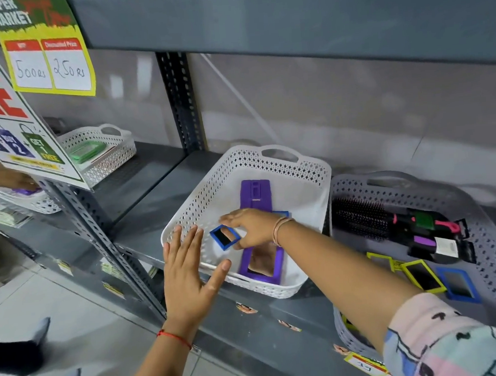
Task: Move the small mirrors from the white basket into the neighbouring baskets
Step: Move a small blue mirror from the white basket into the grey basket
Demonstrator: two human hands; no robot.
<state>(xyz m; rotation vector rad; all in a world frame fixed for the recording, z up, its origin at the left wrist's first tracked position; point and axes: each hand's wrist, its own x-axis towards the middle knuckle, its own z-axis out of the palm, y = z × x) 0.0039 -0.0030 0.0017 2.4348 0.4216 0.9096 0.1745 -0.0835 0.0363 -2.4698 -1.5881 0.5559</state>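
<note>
Right hand (pixel 252 227) pinching small blue-framed mirror (pixel 224 237) inside white basket (pixel 310 171). Left hand (pixel 188 271) spread flat, empty, over basket's front rim.

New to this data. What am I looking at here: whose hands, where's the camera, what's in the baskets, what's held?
There is no robot; a person works with bare hands. The single picture comes from a wide-angle camera on their head, looking down at a shop shelf.

The right hand reaches into the white basket and pinches a small blue mirror. The left hand is open, fingers spread, at the basket's near-left corner, holding nothing.

In the white basket lie two purple mirrors. The grey basket to its right holds hairbrushes plus small yellow and blue mirrors. Further left, another white basket holds a green mirror.
</note>
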